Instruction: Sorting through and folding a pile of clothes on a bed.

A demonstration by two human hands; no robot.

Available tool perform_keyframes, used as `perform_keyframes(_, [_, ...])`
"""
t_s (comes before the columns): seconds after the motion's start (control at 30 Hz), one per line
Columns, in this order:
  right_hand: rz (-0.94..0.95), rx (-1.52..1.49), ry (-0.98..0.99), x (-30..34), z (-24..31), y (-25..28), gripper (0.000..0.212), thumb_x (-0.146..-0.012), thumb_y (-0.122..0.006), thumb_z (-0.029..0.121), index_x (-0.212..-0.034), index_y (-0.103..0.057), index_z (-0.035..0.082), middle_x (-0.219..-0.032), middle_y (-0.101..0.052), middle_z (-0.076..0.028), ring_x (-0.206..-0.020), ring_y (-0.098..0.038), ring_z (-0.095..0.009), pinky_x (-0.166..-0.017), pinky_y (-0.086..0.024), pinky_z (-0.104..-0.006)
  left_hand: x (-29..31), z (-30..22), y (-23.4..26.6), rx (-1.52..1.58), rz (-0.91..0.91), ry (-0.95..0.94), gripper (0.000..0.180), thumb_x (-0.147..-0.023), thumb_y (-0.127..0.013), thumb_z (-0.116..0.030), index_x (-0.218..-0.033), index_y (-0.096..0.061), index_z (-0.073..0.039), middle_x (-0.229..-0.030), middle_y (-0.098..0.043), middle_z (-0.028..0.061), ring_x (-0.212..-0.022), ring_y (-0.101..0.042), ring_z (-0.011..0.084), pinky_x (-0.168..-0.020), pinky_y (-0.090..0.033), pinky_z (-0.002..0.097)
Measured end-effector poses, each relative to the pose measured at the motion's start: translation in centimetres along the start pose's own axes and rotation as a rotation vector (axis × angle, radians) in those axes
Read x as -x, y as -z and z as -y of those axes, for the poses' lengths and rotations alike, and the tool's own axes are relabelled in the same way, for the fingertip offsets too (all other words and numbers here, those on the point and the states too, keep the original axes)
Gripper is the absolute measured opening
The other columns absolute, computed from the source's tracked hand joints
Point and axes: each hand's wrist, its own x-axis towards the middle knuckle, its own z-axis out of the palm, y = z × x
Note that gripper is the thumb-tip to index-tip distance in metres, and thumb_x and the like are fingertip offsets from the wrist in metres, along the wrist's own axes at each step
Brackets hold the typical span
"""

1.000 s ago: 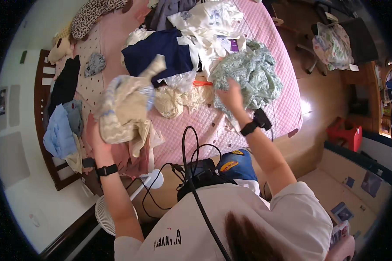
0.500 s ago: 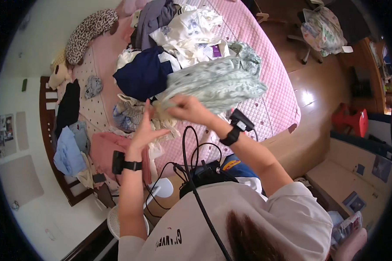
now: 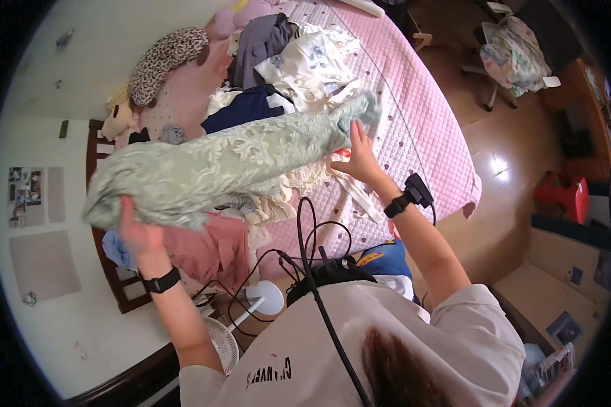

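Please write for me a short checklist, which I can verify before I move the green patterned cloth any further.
1. Left grip closed on the cloth: cannot tell; it is at the lower edge near the left end, blurred.
2. Right grip closed: not ok; thumb and fingers are spread, near the cloth's right end.
3. Green patterned cloth smooth: not ok; it is wrinkled and bunched.
4. Navy garment fully visible: not ok; the green cloth hides part of it.
5. Black cable not crossing the green cloth: ok in this view.
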Motion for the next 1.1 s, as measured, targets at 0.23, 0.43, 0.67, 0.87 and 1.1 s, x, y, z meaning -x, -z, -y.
perform_keyframes(0.23, [0.289,-0.344,0.256,-1.2,2.6,-5.7,0.070,-0.052,-0.074,0.025,-0.114,-0.047,0.004,-0.108,-0.052,-0.018,-0.096,-0.051,-0.032,-0.084,-0.041,-0.0368,1.8,-10.8,-2.4,-0.355,-0.137,-0.567,0.043,-0.089,-0.035,-0.026,-0.122,-0.035,0.001,-0.124,-0.040,0.0130,-0.113,-0.038,0.0278,-0.096,-0.030,0.0409])
perform_keyframes(0.43, [0.491,-0.386,0.249,-1.2,6.2,-5.0,0.037,-0.065,-0.069,0.025,-0.095,-0.058,0.005,-0.086,-0.060,-0.014,-0.079,-0.058,-0.025,-0.072,-0.044,-0.0321,0.9,-18.5,-0.7,-0.447,-0.191,-0.706,0.043,-0.088,-0.035,-0.027,-0.120,-0.037,0.002,-0.124,-0.039,0.0138,-0.113,-0.039,0.0279,-0.096,-0.031,0.0410])
perform_keyframes(0.67, [0.476,-0.055,0.282,-4.3,5.6,3.4,0.028,-0.068,-0.066,0.023,-0.089,-0.060,0.004,-0.077,-0.060,-0.012,-0.070,-0.057,-0.020,-0.066,-0.043,-0.0299,-1.4,-22.7,-0.5,-0.294,-0.327,-0.653,0.037,-0.090,-0.033,-0.021,-0.119,-0.038,0.001,-0.124,-0.040,0.0138,-0.112,-0.040,0.0268,-0.098,-0.030,0.0417])
perform_keyframes(0.87, [0.367,-0.404,-0.113,-7.1,4.4,9.6,0.023,-0.076,-0.058,0.017,-0.091,-0.060,-0.001,-0.078,-0.061,-0.008,-0.069,-0.057,-0.013,-0.062,-0.046,-0.0270,-7.7,-22.6,5.2,-0.295,-0.145,-0.375,0.033,-0.086,-0.041,-0.018,-0.115,-0.043,-0.002,-0.117,-0.045,0.0100,-0.108,-0.043,0.0219,-0.093,-0.034,0.0387])
perform_keyframes(1.1, [0.464,-0.998,-0.151,-7.4,18.3,16.3,0.022,-0.080,-0.050,0.013,-0.089,-0.057,-0.005,-0.080,-0.060,-0.011,-0.069,-0.060,-0.017,-0.063,-0.050,-0.0289,-6.0,-9.3,-1.5,-0.784,0.339,0.144,0.045,-0.074,-0.058,-0.012,-0.114,-0.044,0.001,-0.108,-0.052,0.0107,-0.098,-0.051,0.0180,-0.082,-0.041,0.0319])
